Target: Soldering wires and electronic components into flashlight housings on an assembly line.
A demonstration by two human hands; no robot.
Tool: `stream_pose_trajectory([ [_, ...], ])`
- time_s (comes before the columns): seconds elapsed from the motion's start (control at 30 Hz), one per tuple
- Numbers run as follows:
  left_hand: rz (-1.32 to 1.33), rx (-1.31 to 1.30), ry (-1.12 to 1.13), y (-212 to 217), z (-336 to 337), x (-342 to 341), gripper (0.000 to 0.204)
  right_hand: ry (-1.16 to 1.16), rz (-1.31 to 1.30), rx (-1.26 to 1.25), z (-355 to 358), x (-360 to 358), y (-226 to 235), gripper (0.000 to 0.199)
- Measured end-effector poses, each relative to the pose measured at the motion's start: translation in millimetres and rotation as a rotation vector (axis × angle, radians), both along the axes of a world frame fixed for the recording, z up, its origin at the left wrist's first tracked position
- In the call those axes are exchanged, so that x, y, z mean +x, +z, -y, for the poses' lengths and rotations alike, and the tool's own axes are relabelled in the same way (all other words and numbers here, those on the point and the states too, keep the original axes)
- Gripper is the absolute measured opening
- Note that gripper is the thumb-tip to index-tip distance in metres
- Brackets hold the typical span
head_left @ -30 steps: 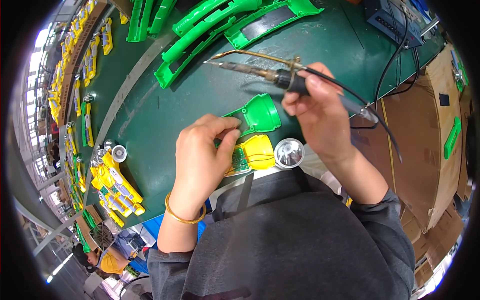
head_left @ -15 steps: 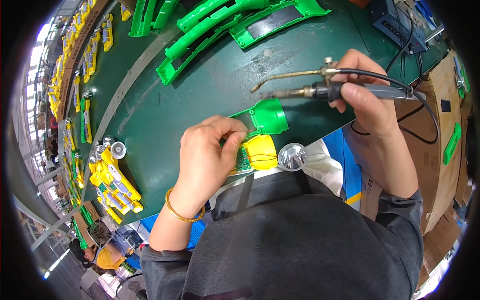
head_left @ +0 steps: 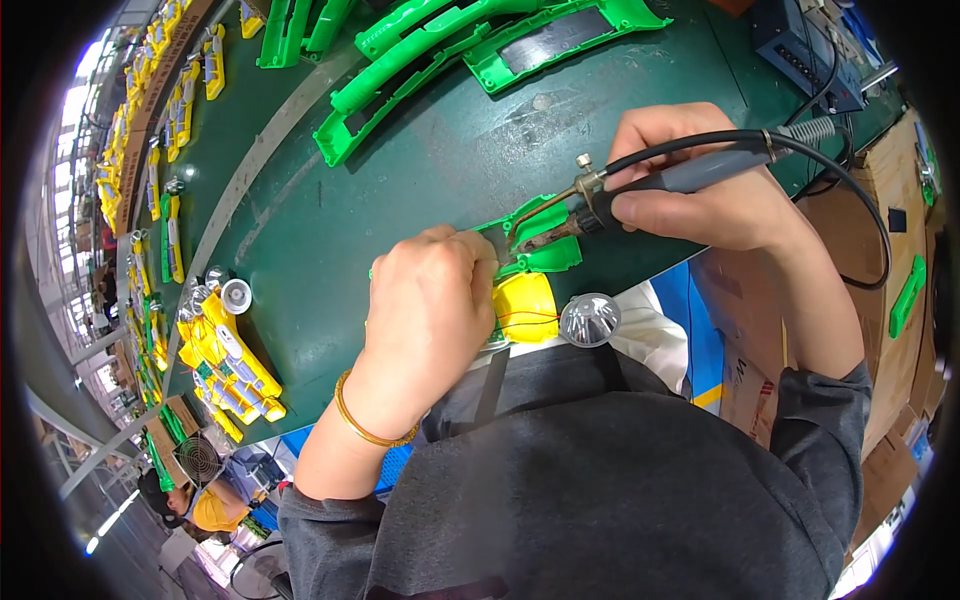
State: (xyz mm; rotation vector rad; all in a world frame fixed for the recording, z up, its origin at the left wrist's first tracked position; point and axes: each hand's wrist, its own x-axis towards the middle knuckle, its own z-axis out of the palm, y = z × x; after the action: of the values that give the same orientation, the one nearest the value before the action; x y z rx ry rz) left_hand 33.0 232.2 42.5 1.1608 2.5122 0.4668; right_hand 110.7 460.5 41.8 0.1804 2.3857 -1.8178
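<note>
My right hand (head_left: 735, 205) grips a soldering iron (head_left: 705, 168) with a grey handle and a thin brass feed tube beside its tip. The tip reaches down into the flared end of a green plastic shell (head_left: 558, 256), close to my left fingertips. My left hand (head_left: 425, 295) is closed over that shell, thumb and fingers pinched; what they hold is hidden. Just nearer to me lies a yellow shell (head_left: 525, 300), its circuit board mostly covered by my left hand. Thin red and black wires run across it toward a clear, silvery lamp reflector (head_left: 591, 320).
Several green shells (head_left: 420, 65) lie at the far side of the green table (head_left: 290, 220). To the left is a pile of yellow shells (head_left: 225, 360) with reflectors. A blue soldering station (head_left: 800, 55) stands far right, near cardboard (head_left: 850, 230). Another person (head_left: 215, 510) is at lower left.
My right hand has moved left and down, bringing the iron's tip from above the table into the green shell. My left hand has shifted slightly right over the shells.
</note>
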Motion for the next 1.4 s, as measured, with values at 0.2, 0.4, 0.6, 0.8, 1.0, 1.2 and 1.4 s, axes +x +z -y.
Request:
stream_pose_trajectory([
  [0.2, -0.033, -0.002, -0.01, -1.5, -2.5, 3.9, 0.007, 0.097, 0.098, 0.039, -0.4, -10.2, 7.4, 0.015],
  [0.4, -0.064, 0.017, -0.028, -2.3, -4.3, 7.2, 0.003, 0.115, 0.077, 0.076, 4.6, -15.7, 15.4, 0.013],
  [0.6, -0.067, 0.022, -0.02, -2.0, -5.5, 6.5, 0.004, 0.142, 0.068, 0.208, 8.9, -19.1, 27.5, 0.019],
  [0.8, -0.06, 0.003, -0.023, -0.8, -9.4, 7.5, 0.004, 0.157, -0.001, 0.14, 9.7, -13.0, 27.8, 0.017],
  [1.0, -0.061, -0.007, -0.013, -0.3, -11.1, 8.3, 0.006, 0.079, 0.019, 0.179, 2.0, -11.6, 33.9, 0.017],
  [1.2, -0.06, 0.015, -0.004, 0.9, -14.1, 8.8, 0.008, 0.105, 0.051, 0.128, 4.9, -14.0, 26.6, 0.016],
  [1.4, -0.051, 0.012, -0.004, 2.2, -17.9, 9.8, 0.009, 0.121, 0.032, 0.241, 4.6, -15.4, 28.0, 0.017],
])
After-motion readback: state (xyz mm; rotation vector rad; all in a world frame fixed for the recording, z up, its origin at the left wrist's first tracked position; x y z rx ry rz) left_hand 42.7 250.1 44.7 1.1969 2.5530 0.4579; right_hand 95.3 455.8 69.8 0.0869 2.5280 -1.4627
